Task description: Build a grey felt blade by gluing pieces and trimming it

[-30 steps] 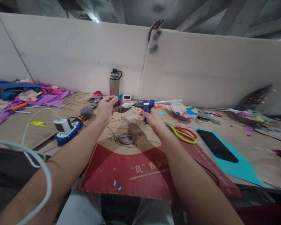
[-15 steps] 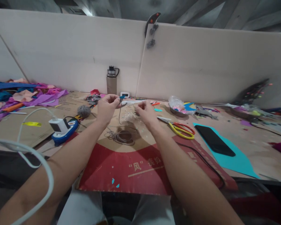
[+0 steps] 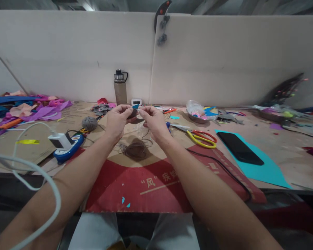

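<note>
My left hand (image 3: 117, 119) is closed in a pinch on a small dark blue piece (image 3: 135, 107), whose pointed tip stands up above the fingers. Right beside it, my right hand (image 3: 154, 121) is also pinched, its fingertips close against the blue piece. A thin grey cord (image 3: 146, 132) hangs just below the right hand and seems to run up into its fingers; the exact grip is hidden. Below both hands, a loose coil of the cord (image 3: 122, 149) lies in shadow on the red and tan cardboard (image 3: 135, 187).
Scissors (image 3: 202, 139) with red and yellow handles lie to the right, near a black phone (image 3: 240, 147) on a turquoise sheet (image 3: 271, 175). A grey yarn ball (image 3: 89, 123), blue power strip (image 3: 70, 149) and white cable (image 3: 56, 194) are left. A bottle (image 3: 120, 88) stands behind.
My right hand has moved left to meet the left hand at the blue piece. The cord, which hung by the left hand, now hangs beneath the right. The view has shifted slightly.
</note>
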Demonstrator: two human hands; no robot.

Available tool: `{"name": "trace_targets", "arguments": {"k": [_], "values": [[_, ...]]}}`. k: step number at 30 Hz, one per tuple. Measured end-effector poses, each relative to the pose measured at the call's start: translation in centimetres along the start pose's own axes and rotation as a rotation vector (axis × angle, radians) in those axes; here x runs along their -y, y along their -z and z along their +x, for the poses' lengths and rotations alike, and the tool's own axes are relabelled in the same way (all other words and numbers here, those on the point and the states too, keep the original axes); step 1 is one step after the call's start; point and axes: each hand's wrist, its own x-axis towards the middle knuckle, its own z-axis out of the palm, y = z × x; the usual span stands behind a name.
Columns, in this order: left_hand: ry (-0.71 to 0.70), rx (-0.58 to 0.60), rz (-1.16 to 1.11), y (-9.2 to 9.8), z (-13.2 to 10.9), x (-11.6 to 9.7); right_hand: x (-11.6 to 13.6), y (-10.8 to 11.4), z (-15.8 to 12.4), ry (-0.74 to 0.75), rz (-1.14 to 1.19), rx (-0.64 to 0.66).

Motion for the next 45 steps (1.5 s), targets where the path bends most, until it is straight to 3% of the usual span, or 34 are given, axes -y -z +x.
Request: {"name": "trace_targets", "arguments": {"k": [15,22,28,35,45], "values": [[0.148,0.123,-0.054,-0.1,-0.4,-0.4,0.1,0.4,0.3,0.094,-0.085,-0.058],[0.209,0.18,-0.053,0.1,-0.1,-0.6,0.4,0.8,0.2,0.058,-0.061,0.004],[0.296,0.302,-0.066,0.5,0.1,-0.9,1.4,1.0,-0.6,-0.006,-0.027,0.086],[0.306,0.337,-0.065,0.6,0.1,-1.0,2.0,1.3,-1.0,-0.033,-0.026,0.147],[0.264,0.396,-0.079,0.8,0.4,-0.2,1.1,1.3,-0.5,-0.024,-0.058,0.072]]}}
